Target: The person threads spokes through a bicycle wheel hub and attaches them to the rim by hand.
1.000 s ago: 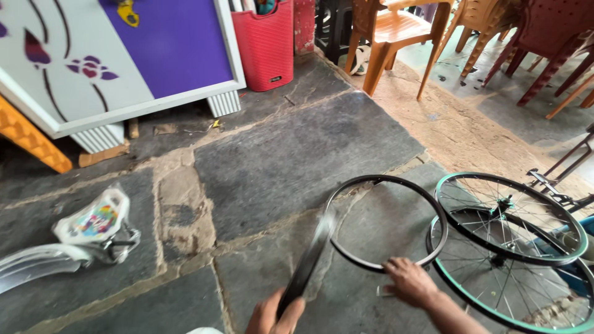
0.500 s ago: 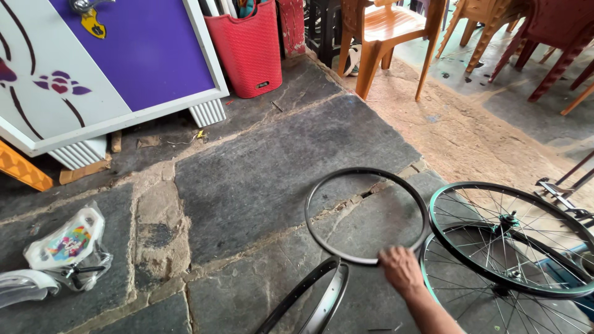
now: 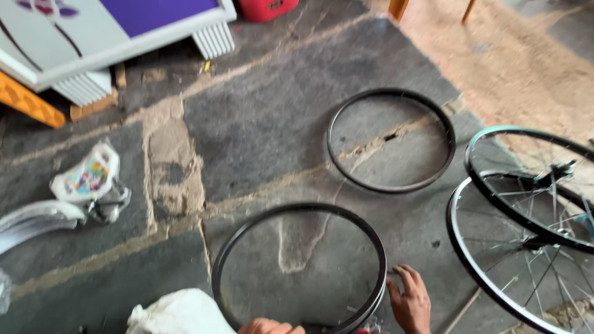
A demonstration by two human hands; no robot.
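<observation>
Now a second bare rim (image 3: 300, 266) lies flat on the stone floor (image 3: 260, 117), nearer than before; right hand (image 3: 409, 302) touches its edge, grip loose; left hand (image 3: 267, 326) barely visible, grip indeterminate.

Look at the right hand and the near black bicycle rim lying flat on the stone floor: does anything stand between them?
Nothing visible does. The right hand is at the outer edge of the near rim, fingers against or almost against it. The left hand shows only at the picture's bottom edge beside that rim.
</observation>
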